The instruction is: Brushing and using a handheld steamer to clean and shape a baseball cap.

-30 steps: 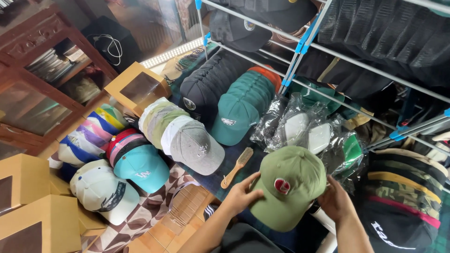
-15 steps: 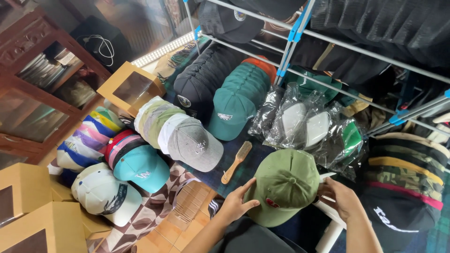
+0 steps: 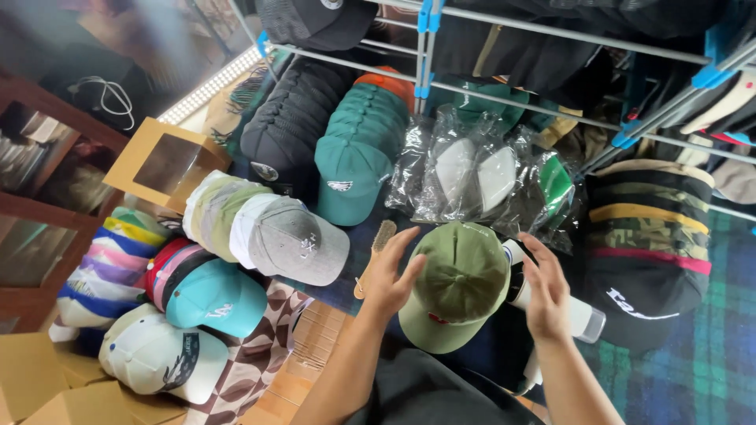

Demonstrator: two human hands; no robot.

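Observation:
An olive green cap (image 3: 461,279) sits crown up right in front of me, its brim pointing toward my body, a small red emblem at its lower edge. My left hand (image 3: 390,275) hovers at the cap's left side with fingers spread, the thumb close to the crown. My right hand (image 3: 543,287) is raised on the cap's right side, fingers apart, a small gap between it and the cap. Neither hand grips anything. A white cylindrical bottle (image 3: 579,315) lies partly hidden behind my right hand. A wooden brush (image 3: 378,248) lies just beyond my left hand.
Stacks of caps surround the spot: teal green (image 3: 358,153), black (image 3: 291,126), grey (image 3: 295,240), turquoise (image 3: 213,295), white (image 3: 157,358), and striped ones at right (image 3: 646,228). Plastic-wrapped caps (image 3: 488,173) lie behind. A metal rack (image 3: 504,27) spans above; a windowed cardboard box (image 3: 161,161) stands left.
Both hands held the green cap's sides before; now they have come off it with fingers spread. The cap has turned so its emblem sits at the near edge.

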